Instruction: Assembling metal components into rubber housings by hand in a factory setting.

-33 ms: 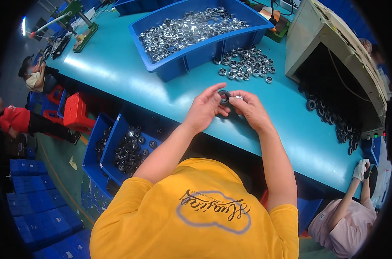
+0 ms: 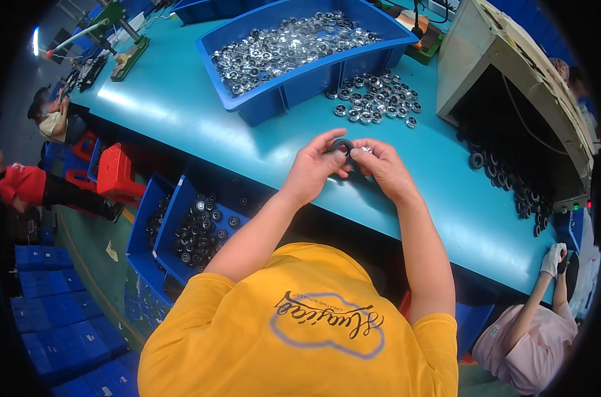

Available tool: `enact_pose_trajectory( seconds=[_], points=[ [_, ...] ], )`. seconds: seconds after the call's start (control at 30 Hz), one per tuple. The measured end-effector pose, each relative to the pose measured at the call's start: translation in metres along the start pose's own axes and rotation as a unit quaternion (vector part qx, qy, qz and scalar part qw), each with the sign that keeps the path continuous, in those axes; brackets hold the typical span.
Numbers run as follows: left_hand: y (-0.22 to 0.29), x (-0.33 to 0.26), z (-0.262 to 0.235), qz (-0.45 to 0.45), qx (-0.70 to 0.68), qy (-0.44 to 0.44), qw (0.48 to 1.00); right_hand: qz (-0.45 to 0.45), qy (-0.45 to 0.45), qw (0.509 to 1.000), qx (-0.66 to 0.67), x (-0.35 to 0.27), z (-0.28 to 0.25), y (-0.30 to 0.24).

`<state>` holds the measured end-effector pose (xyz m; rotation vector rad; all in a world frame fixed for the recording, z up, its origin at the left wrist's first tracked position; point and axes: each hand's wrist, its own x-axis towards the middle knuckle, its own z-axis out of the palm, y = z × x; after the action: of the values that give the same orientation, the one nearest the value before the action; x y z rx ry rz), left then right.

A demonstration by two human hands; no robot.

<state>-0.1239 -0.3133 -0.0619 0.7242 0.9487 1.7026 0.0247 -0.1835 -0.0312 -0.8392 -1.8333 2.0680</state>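
Observation:
Above the near edge of the teal table, my two hands meet around a small black tyre-like ring (image 2: 342, 142). My left hand (image 2: 311, 169) pinches the ring between thumb and fingers, its index finger stretched up past it. From the other side, my right hand (image 2: 384, 171) is closed on a small shiny silver wheel hub (image 2: 366, 150), its thumb tip close against the ring. Fingers partly cover the hub. Beyond my hands lies a loose group of similar silver hubs (image 2: 378, 99) on the table.
A big blue bin (image 2: 267, 99) full of silver hubs stands behind. Black rings (image 2: 505, 178) spill from a beige machine housing (image 2: 469, 66) at right. Blue bins (image 2: 160, 255) with dark wheels sit lower left. A co-worker's gloved hand (image 2: 550, 259) is at the right table end.
The black ring has tipped slightly between my fingers, and my left fingers have shifted a little. Otherwise everything stays as it was.

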Motion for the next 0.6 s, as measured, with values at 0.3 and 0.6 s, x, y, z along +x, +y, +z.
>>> enact_pose_trajectory(
  seconds=[0.3, 0.6],
  points=[
    [-0.006, -0.005, 0.010, 0.072, 0.130, 0.049, 0.988, 0.020, -0.014, 0.999, 0.022, 0.000, -0.002, -0.003],
    [0.011, -0.009, 0.018, 0.273, 0.581, 0.066, 0.764, -0.003, -0.003, 1.000, 0.012, 0.003, -0.003, 0.001]
  ],
)
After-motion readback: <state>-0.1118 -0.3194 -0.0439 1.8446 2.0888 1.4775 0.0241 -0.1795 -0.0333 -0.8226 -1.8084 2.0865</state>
